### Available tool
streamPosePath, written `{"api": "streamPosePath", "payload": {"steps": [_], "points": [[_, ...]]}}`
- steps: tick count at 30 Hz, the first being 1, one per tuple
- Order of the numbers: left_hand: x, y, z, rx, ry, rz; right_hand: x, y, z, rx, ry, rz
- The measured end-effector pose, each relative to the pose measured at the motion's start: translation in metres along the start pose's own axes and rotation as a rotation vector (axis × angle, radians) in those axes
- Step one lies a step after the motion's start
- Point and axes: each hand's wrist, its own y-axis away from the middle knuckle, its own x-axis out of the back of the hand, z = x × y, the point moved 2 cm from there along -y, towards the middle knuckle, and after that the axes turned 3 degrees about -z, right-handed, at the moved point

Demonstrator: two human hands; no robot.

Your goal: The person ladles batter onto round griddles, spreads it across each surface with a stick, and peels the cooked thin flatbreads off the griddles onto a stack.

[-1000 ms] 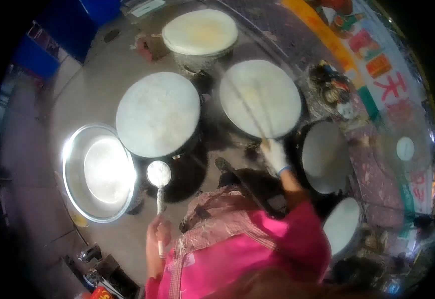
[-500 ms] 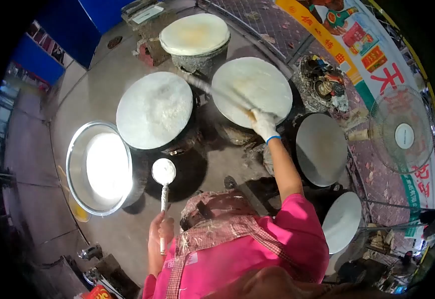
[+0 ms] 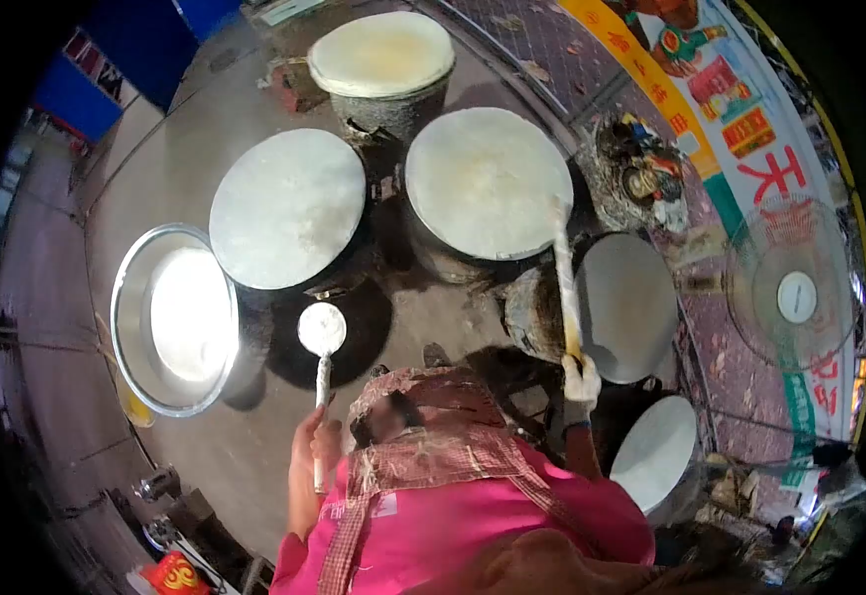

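My left hand is closed around the handle of a ladle, whose bowl is coated with white batter. In my gloved right hand is a long wooden scraper, smeared white. Its far end reaches the right rim of a round griddle covered with a pale, thin batter sheet. Left of that, a second griddle carries white batter with a rougher patch at its lower right. A bare grey griddle lies beside the scraper. Near my right elbow stands another pale, round griddle.
A large metal basin with bright white contents stands at the left. Farther back, a pale sheet tops a round stand. A fan and a printed banner line the right. Clutter sits beside the griddles.
My right hand has drawn back from over the right griddle toward my body, and the scraper has swung round to point away from me. The ladle stays in my left hand.
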Motion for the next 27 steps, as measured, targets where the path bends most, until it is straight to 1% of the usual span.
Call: {"api": "streamPosePath", "payload": {"steps": [1, 2, 3, 4, 5, 6, 7, 8, 9, 10, 11, 14, 15, 19, 22, 25, 27], "points": [[-0.006, -0.003, 0.005, 0.031, -0.018, 0.032, 0.004, 0.013, 0.027, 0.091, 0.065, 0.134], [-0.013, -0.005, 0.010, 0.063, -0.039, 0.068, 0.005, 0.026, 0.042, -0.012, 0.176, 0.205], [-0.021, -0.009, 0.016, 0.096, -0.058, 0.103, 0.003, 0.039, 0.036, -0.041, 0.254, 0.218], [-0.031, -0.012, 0.019, 0.163, -0.072, 0.066, 0.001, 0.053, 0.028, -0.066, 0.335, 0.228], [-0.039, -0.015, 0.024, 0.135, -0.115, 0.140, -0.004, 0.064, 0.022, -0.086, 0.414, 0.236], [-0.048, -0.015, 0.026, 0.105, -0.157, 0.215, -0.013, 0.072, 0.027, -0.119, 0.471, 0.149], [-0.051, -0.015, 0.030, 0.074, -0.200, 0.287, -0.019, 0.082, 0.008, -0.043, 0.531, 0.130], [-0.058, -0.011, 0.031, 0.165, -0.176, 0.247, -0.023, 0.088, -0.004, -0.029, 0.554, 0.113], [-0.057, -0.010, 0.036, 0.197, -0.197, 0.226, -0.028, 0.095, -0.006, -0.010, 0.576, 0.101], [-0.056, -0.008, 0.040, 0.228, -0.217, 0.204, -0.036, 0.098, 0.001, 0.017, 0.666, 0.075], [-0.056, -0.007, 0.043, 0.257, -0.237, 0.180, -0.038, 0.102, 0.001, 0.045, 0.633, 0.088], [-0.059, -0.002, 0.044, 0.216, -0.235, 0.257, -0.039, 0.111, -0.007, 0.143, 0.574, 0.126], [-0.053, 0.021, 0.048, 0.214, -0.229, 0.251, -0.042, 0.132, -0.012, 0.191, 0.580, 0.145], [-0.046, 0.025, 0.048, 0.215, -0.167, 0.257, -0.039, 0.126, 0.007, 0.381, 0.611, 0.241], [-0.040, 0.032, 0.055, 0.229, -0.147, 0.232, -0.037, 0.129, 0.002, 0.381, 0.679, 0.110], [-0.037, 0.034, 0.055, 0.214, -0.134, 0.222, -0.026, 0.137, -0.023, 0.246, 0.662, 0.043], [-0.036, 0.033, 0.056, 0.209, -0.134, 0.213, -0.019, 0.135, -0.016, 0.107, 0.628, 0.074]]}}
